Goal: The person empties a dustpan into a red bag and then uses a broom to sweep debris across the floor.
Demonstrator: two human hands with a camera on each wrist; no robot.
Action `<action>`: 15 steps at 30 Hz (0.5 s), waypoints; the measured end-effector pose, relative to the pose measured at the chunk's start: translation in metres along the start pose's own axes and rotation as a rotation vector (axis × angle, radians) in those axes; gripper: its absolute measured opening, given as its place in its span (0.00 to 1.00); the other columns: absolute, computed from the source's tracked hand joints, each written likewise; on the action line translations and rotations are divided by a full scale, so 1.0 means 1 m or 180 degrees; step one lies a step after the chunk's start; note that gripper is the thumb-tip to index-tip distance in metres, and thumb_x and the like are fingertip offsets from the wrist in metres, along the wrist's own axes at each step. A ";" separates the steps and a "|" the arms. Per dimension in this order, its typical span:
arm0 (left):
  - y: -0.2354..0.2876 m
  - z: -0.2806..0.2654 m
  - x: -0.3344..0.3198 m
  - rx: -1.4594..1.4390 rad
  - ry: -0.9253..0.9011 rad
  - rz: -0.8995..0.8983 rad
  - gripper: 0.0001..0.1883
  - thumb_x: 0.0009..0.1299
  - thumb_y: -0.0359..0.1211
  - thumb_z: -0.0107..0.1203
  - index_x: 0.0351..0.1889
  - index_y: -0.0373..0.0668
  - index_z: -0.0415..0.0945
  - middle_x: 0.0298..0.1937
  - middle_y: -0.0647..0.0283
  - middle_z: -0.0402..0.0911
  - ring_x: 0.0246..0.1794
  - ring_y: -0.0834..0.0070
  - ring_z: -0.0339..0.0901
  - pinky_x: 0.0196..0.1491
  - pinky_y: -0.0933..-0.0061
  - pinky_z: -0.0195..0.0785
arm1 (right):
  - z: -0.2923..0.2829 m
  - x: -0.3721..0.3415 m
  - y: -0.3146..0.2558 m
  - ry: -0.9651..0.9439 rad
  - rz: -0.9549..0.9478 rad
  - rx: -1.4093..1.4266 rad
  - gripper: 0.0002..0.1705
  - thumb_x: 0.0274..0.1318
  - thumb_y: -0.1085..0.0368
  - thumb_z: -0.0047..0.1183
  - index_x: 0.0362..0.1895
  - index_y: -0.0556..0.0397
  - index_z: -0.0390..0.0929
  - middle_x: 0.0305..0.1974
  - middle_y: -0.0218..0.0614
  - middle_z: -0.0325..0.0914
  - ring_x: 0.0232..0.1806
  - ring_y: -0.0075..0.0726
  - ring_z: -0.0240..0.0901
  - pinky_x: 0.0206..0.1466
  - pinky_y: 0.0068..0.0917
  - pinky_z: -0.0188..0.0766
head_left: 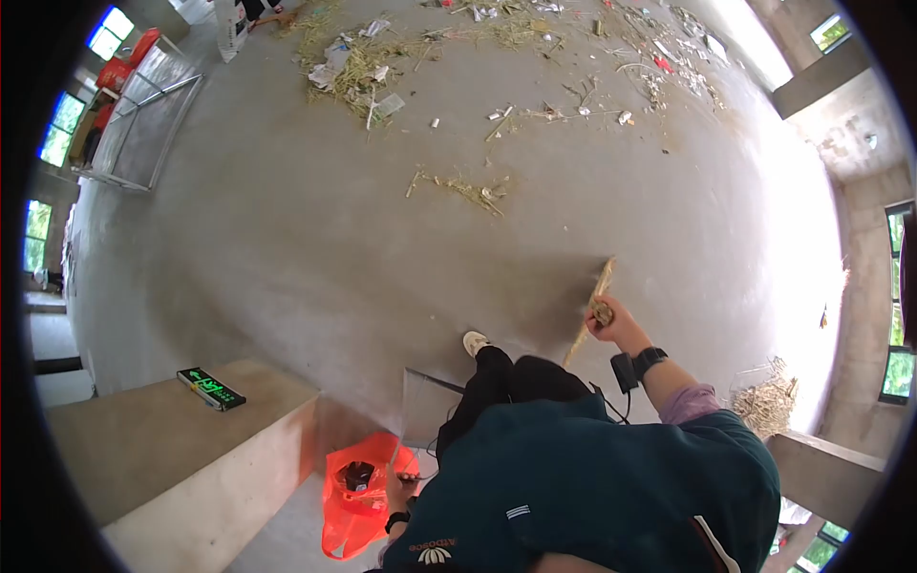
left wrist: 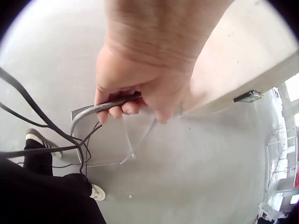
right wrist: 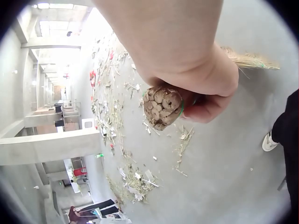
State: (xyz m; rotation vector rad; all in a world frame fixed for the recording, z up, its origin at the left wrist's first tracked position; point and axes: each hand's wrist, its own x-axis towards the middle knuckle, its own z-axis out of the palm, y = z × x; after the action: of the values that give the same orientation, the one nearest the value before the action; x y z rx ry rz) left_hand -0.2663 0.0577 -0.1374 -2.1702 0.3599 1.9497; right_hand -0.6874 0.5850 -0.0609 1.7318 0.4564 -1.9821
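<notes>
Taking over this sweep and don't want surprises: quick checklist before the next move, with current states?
1. Right hand gripping the broom: ok.
2. Left hand gripping the grey handle: ok.
3. Bristles touching the floor: cannot tell.
4. Floor ahead clear of straw litter: not ok, scattered in patches.
5. Cables free of the grey handle: cannot tell, they hang close by.
6. Red bag clear of the left hand: cannot tell, close together in the head view.

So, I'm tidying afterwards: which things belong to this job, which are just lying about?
Job, apparently sweeping: broom in right hand; grey handle in left hand; straw and litter.

Lying about, apparently: green sign on ledge; metal frame; perhaps red bag.
</notes>
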 end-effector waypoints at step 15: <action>0.016 0.133 0.187 0.0774 -0.0134 0.0905 0.21 0.65 0.51 0.48 0.19 0.49 0.58 0.14 0.69 0.56 0.17 0.75 0.57 0.32 0.63 0.61 | 0.088 0.310 0.005 -0.0999 0.0300 -0.1466 0.12 0.44 0.59 0.48 0.22 0.51 0.63 0.19 0.34 0.66 0.19 0.30 0.64 0.09 0.15 0.50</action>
State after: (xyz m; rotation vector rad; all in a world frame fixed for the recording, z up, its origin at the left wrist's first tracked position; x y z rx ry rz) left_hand -0.3783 0.0752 -0.3379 -2.0085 0.8918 1.9634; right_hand -0.7877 0.4945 -0.3530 1.1210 0.6450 -1.8546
